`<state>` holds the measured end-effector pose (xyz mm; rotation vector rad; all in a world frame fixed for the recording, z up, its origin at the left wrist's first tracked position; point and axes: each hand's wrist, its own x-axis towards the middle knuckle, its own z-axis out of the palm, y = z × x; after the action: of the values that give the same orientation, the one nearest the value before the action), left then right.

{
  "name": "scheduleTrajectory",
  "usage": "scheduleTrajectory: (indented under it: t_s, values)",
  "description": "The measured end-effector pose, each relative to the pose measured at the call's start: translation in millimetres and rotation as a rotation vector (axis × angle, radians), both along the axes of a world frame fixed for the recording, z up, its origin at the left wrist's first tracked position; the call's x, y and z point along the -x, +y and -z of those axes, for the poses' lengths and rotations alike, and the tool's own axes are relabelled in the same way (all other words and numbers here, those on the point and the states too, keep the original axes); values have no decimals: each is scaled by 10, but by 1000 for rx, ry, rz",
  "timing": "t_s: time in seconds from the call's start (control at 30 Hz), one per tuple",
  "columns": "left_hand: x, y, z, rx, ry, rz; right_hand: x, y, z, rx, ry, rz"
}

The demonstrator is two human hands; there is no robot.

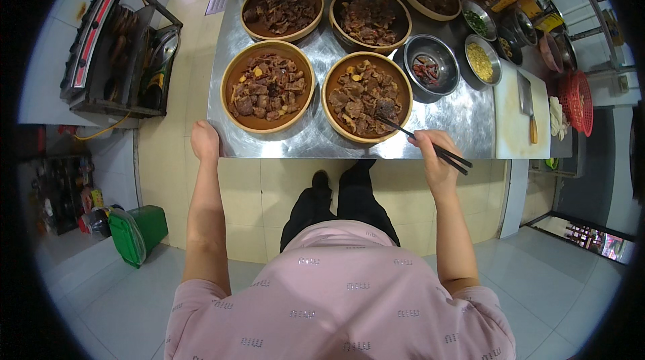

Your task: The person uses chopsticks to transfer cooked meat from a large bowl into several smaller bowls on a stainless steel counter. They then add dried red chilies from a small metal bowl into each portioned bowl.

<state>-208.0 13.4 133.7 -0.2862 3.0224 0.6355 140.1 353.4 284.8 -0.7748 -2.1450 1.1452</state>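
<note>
My right hand (439, 161) holds a pair of black chopsticks (443, 152), their tips touching a dark piece of meat (387, 108) in the near right clay bowl (327, 113). That bowl holds sliced cooked meat with yellowish slices. To its left, another clay bowl (225, 108) holds chunks of meat. My left hand (205, 140) rests at the left front corner of the steel table (302, 149); its fingers are hidden from view. A steel bowl (433, 88) with dried red chilies stands right of the near right bowl.
More clay bowls of meat stand behind, including one at back left (247, 27). At right are a bowl of chopped garlic (479, 61), a cleaver (525, 98) on a white cutting board (509, 133), and a red plastic basket (587, 108). A green bin (151, 226) stands on the floor at left.
</note>
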Motion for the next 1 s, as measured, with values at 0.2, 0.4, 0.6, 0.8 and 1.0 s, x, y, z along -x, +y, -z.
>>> scheduleTrajectory:
  t_s: [0.2,0.4,0.6,0.8,1.0]
  values:
    - [-7,2,-13,9,7,12,56,18,-17,-106,-95,-46]
    - [-8,15,-8,6,32,8,160,32,77,-257,-54,-174]
    - [-18,22,-29,32,27,-3,102,113,22,-157,-69,-23]
    - [-7,14,-1,38,13,-10,8,224,-32,461,181,151]
    - [-7,17,-11,31,-2,-12,-37,626,-49,347,342,333]
